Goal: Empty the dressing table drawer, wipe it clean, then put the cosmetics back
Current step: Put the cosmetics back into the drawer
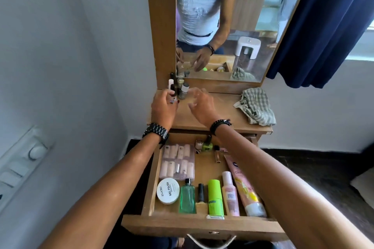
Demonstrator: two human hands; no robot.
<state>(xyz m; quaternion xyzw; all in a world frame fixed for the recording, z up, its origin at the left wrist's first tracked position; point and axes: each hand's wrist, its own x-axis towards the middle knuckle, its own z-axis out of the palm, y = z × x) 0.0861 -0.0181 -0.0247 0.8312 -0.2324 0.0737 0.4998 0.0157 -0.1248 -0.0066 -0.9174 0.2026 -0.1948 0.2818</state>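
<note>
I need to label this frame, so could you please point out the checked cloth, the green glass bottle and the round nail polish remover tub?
checked cloth point(256, 106), head view, middle of folds
green glass bottle point(187, 198), head view, body
round nail polish remover tub point(168, 190), head view, lid

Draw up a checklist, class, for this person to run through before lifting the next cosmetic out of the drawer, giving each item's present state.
1. Drawer pulled open: ok.
2. Drawer emptied: not ok; green bottle, pink tube and nail polish remover tub remain.
3. Left hand free: not ok; its grip holds a small bottle.
4. Right hand free: ok, fingers relaxed.
5. Wiping cloth on tabletop: ok.
</note>
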